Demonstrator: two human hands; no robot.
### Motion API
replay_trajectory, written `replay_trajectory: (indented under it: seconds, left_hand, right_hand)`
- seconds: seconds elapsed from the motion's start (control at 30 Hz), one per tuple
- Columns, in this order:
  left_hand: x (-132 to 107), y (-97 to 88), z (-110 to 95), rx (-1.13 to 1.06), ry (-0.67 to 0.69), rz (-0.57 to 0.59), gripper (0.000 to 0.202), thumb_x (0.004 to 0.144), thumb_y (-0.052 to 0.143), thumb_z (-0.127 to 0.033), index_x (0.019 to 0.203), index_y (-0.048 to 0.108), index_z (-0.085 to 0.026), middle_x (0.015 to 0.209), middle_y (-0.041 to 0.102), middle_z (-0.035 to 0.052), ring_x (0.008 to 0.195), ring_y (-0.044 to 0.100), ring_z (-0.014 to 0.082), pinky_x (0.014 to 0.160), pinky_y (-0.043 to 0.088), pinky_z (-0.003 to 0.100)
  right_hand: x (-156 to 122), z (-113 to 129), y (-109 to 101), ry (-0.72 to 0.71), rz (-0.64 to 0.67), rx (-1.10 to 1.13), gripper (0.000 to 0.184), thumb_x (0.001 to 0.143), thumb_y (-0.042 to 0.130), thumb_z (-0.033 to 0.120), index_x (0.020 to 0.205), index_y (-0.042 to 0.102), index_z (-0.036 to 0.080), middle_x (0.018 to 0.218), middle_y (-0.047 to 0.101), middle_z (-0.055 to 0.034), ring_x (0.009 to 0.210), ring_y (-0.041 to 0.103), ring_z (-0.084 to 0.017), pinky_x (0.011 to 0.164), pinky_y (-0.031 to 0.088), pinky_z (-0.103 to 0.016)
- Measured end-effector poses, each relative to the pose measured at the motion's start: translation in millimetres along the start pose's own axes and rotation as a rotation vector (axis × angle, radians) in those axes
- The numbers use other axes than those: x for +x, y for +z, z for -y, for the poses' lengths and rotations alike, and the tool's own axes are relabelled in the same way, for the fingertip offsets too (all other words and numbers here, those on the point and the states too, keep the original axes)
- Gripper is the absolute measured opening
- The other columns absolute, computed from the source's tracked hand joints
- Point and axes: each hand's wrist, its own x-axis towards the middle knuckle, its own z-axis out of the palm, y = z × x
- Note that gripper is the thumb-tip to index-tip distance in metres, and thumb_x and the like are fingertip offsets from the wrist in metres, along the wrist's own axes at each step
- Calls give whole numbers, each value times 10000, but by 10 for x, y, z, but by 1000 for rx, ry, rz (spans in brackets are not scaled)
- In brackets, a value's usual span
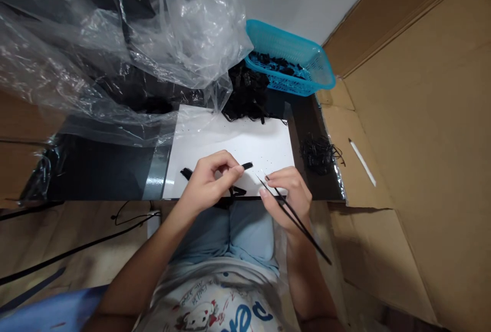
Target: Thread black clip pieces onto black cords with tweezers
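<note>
My left hand pinches a small black strip between thumb and forefinger, its end sticking out to the right. The strip's exact kind is too small to tell. In my right hand is a pair of black tweezers, tips pointing at the strip and slightly apart from each other. A gap separates the tips from the strip. Both hands are over a white sheet dotted with tiny black specks. More black pieces lie on the sheet left of my left hand, and others show below it.
Clear plastic bagging covers the back left. A black heap sits behind the sheet, beside a blue basket with black pieces inside. At right lie a tangle of thin black strips and a white pen-like stick on cardboard.
</note>
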Motion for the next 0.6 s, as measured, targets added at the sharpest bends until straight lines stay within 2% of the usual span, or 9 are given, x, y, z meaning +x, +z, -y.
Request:
replay_trajectory:
  seconds: [0.13,0.23,0.3,0.43,0.6]
  left_hand:
    - [-35,-53,-26,-191,-97,37,210,808,616,-268,629,610,-157,601,555,-4,573,469,120,552,354,247]
    - [-60,-66,-29,-248,-95,25,213,805,632,-268,623,614,-160,597,555,-7,576,471,120,565,367,246]
    - [-76,-76,-22,-258,-83,26,216,813,643,-275,631,618,-161,605,556,-7,575,470,118,564,369,244]
    - [-109,-109,-18,-228,-65,46,226,833,655,-304,661,625,-159,623,543,-9,572,459,113,548,355,239]
    - [-139,-144,-17,-182,-9,49,203,851,650,-295,701,638,-158,656,551,-3,612,489,117,570,363,238]
  right_hand:
    - [50,-68,-49,285,162,102,80,804,608,179,846,556,223,741,604,15,666,591,-150,602,475,-270]
    - [140,-77,-77,471,266,118,51,790,620,239,800,577,214,680,606,30,599,571,-136,541,428,-247]
    - [215,-80,-95,557,379,93,73,798,621,255,758,587,204,652,597,30,589,555,-131,532,396,-244]
    - [361,-123,-149,576,619,95,159,835,631,291,711,592,199,633,578,39,598,521,-124,530,349,-246]
    - [541,-193,-192,510,811,250,267,876,629,375,680,584,199,612,520,39,589,479,-122,522,333,-256]
